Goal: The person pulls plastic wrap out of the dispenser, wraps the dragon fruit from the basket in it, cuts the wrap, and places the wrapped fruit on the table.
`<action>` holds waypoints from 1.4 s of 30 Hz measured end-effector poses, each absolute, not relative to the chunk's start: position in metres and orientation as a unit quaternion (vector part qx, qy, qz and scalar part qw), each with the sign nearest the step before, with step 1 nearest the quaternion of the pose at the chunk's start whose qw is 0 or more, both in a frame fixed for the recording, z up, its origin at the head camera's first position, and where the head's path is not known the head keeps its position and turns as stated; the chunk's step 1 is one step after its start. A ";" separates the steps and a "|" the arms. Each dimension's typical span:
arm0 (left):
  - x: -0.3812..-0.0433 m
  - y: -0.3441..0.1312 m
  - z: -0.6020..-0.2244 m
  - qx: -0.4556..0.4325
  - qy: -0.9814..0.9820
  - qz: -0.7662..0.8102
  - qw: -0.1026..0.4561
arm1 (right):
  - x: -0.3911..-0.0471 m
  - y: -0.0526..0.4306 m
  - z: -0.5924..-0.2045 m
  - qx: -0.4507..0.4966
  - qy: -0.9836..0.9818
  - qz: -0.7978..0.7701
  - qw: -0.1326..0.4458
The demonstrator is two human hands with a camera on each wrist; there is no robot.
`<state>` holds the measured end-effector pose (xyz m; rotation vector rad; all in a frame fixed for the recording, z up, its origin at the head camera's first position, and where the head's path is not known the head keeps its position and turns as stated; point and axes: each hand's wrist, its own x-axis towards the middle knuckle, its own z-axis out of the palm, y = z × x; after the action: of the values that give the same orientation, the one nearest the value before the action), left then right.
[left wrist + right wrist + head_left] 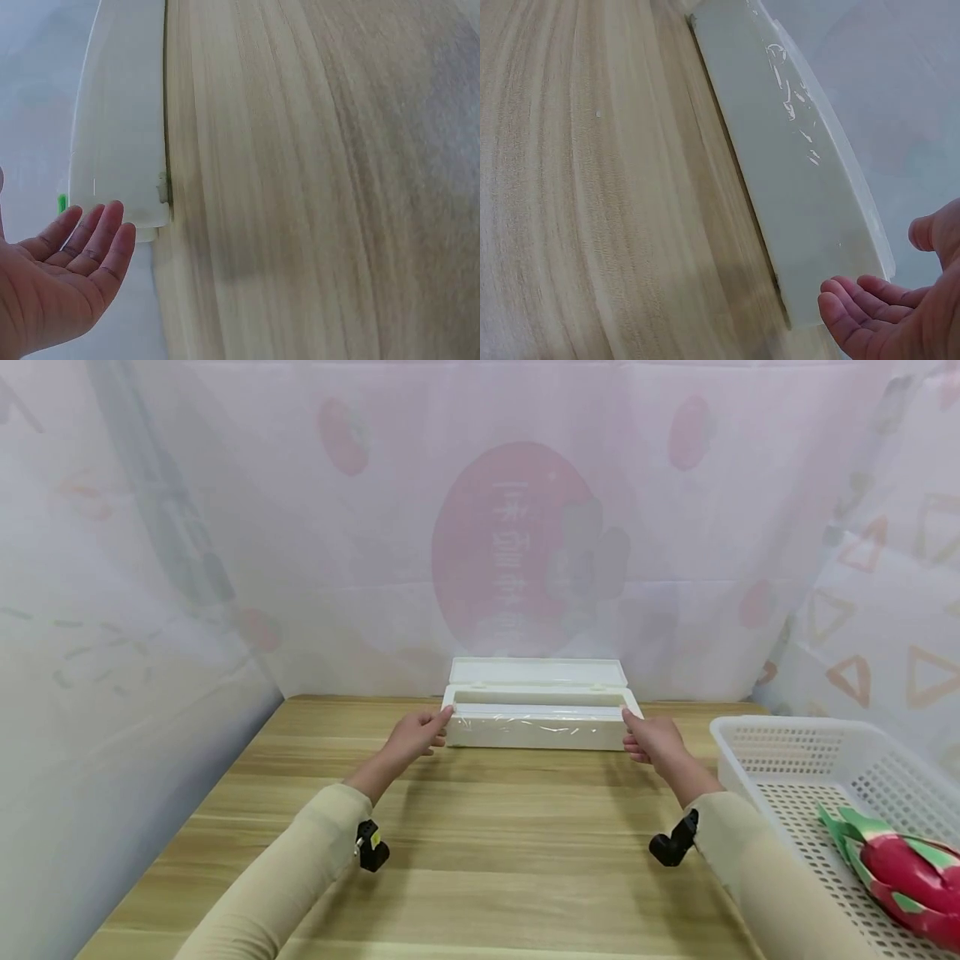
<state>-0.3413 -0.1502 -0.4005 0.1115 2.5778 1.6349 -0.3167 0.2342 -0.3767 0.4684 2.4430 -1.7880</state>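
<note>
A long white cling film box (536, 733) sits at the back of the wooden table, its lid (537, 672) raised. Inside lies a pale roll (525, 710), and shiny clear film shows wrinkled on the front. My left hand (412, 735) is at the left end, thumb by the top corner; in the left wrist view its slightly bent fingers (101, 251) lie by the box end, the thumb apart. At the right end my right hand (654, 739) mirrors this, and its fingers (866, 315) look loosely bent in the right wrist view. Any film edge between thumb and finger cannot be made out.
A white perforated basket (787, 727) stands at the right, holding a red and green dragon fruit (911, 877). Printed cloth walls (360, 543) enclose the back and sides of the table (487, 860). A black camera is strapped on each wrist.
</note>
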 end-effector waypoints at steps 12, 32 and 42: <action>-0.343 -0.145 -0.409 -0.015 0.769 0.635 0.070 | -0.318 0.231 -0.389 0.181 0.771 -0.610 0.030; -0.350 -0.125 -0.420 -0.071 0.703 0.705 0.068 | -0.323 0.224 -0.404 0.205 0.709 -0.675 0.021; -0.350 -0.121 -0.420 -0.072 0.697 0.711 0.063 | -0.324 0.226 -0.409 0.203 0.689 -0.696 0.015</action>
<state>-0.3497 -0.1215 -0.4200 -0.2170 2.1061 2.1486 -0.3244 0.2259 -0.4094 0.6318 2.1429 -2.1660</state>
